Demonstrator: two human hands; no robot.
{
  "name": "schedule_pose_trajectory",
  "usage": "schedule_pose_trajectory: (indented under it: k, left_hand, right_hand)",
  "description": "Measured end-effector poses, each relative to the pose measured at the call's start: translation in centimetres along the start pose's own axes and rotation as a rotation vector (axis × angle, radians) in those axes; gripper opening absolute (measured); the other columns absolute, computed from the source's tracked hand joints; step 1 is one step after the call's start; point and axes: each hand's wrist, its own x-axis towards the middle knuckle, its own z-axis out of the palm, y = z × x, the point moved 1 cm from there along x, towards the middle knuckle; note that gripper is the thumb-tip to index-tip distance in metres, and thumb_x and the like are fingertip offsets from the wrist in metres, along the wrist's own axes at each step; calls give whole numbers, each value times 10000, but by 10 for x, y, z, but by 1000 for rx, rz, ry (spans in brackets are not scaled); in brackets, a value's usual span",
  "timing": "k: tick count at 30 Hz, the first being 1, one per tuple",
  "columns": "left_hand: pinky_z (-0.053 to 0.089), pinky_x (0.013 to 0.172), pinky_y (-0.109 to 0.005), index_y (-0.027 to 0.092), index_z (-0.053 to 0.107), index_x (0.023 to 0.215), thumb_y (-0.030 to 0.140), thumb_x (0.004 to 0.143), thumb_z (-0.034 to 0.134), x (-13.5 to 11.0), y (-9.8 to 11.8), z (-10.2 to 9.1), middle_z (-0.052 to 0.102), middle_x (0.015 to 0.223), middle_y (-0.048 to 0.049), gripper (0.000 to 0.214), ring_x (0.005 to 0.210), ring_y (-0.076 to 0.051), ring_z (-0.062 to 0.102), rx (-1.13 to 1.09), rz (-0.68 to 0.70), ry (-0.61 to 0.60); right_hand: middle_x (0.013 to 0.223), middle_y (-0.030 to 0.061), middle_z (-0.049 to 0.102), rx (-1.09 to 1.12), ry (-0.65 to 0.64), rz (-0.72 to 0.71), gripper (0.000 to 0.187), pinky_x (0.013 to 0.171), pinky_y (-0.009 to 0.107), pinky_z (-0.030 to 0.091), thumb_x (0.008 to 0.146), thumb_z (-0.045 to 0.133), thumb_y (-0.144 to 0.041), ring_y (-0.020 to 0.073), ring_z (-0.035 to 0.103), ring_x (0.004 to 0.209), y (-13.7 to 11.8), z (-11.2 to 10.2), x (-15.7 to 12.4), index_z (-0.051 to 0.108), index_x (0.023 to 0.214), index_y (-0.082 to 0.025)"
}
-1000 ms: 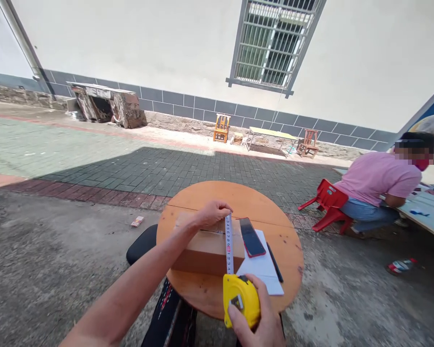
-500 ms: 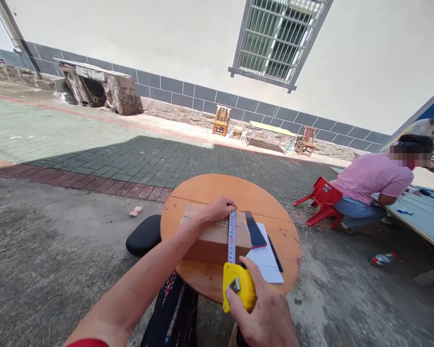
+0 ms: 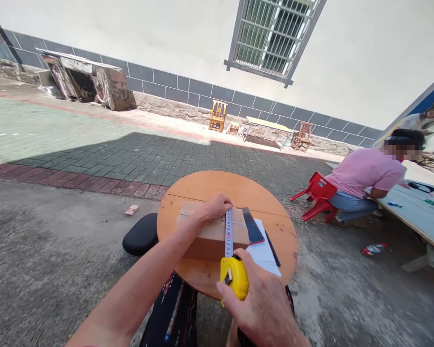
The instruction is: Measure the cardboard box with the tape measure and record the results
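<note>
Cardboard box (image 3: pixel 206 236) sits on the round wooden tabletop (image 3: pixel 210 185), a bit left of the middle. Left hand (image 3: pixel 213 207) is on the box's far top edge, fingers curled down, pinning the end of the tape blade (image 3: pixel 229 233) there. The blade runs back across the box to the yellow tape measure (image 3: pixel 235 277) at the near edge, with the right hand (image 3: pixel 264 303) wrapped round its case. Phone (image 3: pixel 252 225), paper (image 3: pixel 262 253) and pen (image 3: pixel 272 248) lie just right of the box.

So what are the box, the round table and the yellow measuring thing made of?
The box looks like plain brown cardboard, matte, with sharp folded edges. The round table seems to be varnished wood: grain, a plank joint, slight sheen. The tape measure case looks like glossy yellow plastic; its blade is thin, white and printed, probably painted metal.
</note>
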Motion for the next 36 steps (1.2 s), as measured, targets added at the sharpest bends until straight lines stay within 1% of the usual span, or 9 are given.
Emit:
schedule_pose_trajectory:
  k: [6, 9, 12, 17, 21, 25, 29, 32, 36]
  left_hand:
    - [299, 519, -258, 167, 593, 610, 202, 682, 494, -2, 3, -4, 498, 551, 29, 128, 532, -125, 440, 34, -18, -10]
    - [351, 553, -262, 158, 650, 692, 190, 680, 494, -1, 3, -5, 584, 617, 3, 161, 577, -144, 502, 49, -28, -3]
    - [368, 564, -257, 154, 672, 721, 181, 691, 496, 1, 0, -3, 608, 636, -2, 181, 591, -145, 515, 57, -24, -1]
    - [364, 543, -242, 150, 686, 730, 157, 702, 507, 2, -5, -2, 619, 637, 1, 182, 587, -138, 522, 54, -13, -2]
    - [365, 536, -238, 144, 692, 735, 156, 705, 519, 2, -4, -3, 616, 624, 1, 177, 585, -139, 526, 49, -16, 6]
    - [363, 534, -241, 146, 690, 727, 157, 700, 514, 1, -4, -3, 612, 620, 3, 178, 571, -136, 516, 53, -14, 14]
    - [352, 523, -242, 151, 683, 717, 159, 700, 505, 0, -3, -3, 612, 615, 3, 180, 555, -132, 509, 53, -16, 5]
    - [349, 517, -239, 152, 683, 731, 167, 706, 507, -1, -2, -4, 617, 617, 1, 178, 562, -133, 517, 48, -25, 3]
    - [351, 522, -236, 153, 682, 736, 174, 712, 515, -2, -1, -4, 632, 640, -3, 170, 589, -136, 532, 50, -32, 3]
  right_hand:
    - [781, 29, 726, 37, -7, 13, 396, 567, 278, 448, 785, 616, -411, 227, 692, 633, 5, 4, -3, 573, 1129, -217]
    - [1030, 80, 709, 90, 41, -5, 368, 667, 295, 509, 774, 608, -350, 230, 704, 789, 8, 7, -4, 569, 1114, -215]
    - [1291, 119, 601, 179, 52, 10, 361, 780, 319, 533, 742, 620, -310, 248, 678, 973, 6, 9, -2, 557, 1084, -215]
    - [1084, 23, 666, 410, -55, 116, 514, 724, 264, 533, 673, 660, -250, 180, 657, 779, 1, 8, -3, 526, 1169, -245]
    - [980, -3, 685, 516, -103, 195, 619, 754, 267, 523, 603, 700, -235, 198, 650, 796, 0, 6, -10, 552, 1203, -262]
    - [1129, 47, 676, 668, -138, 220, 719, 805, 281, 524, 630, 695, -308, 221, 666, 900, 6, 7, -16, 507, 1321, -237]
    - [1374, 95, 559, 774, -187, 210, 843, 948, 316, 491, 664, 689, -345, 263, 610, 1142, 18, 9, -19, 396, 1445, -224]
    - [1340, 103, 593, 827, -256, 224, 834, 950, 347, 499, 672, 701, -343, 287, 590, 1175, 24, 11, -20, 406, 1443, -228]
    - [1290, 110, 614, 1097, -256, 288, 884, 893, 345, 532, 588, 817, -498, 303, 603, 1150, 26, 18, -18, 482, 1361, -229]
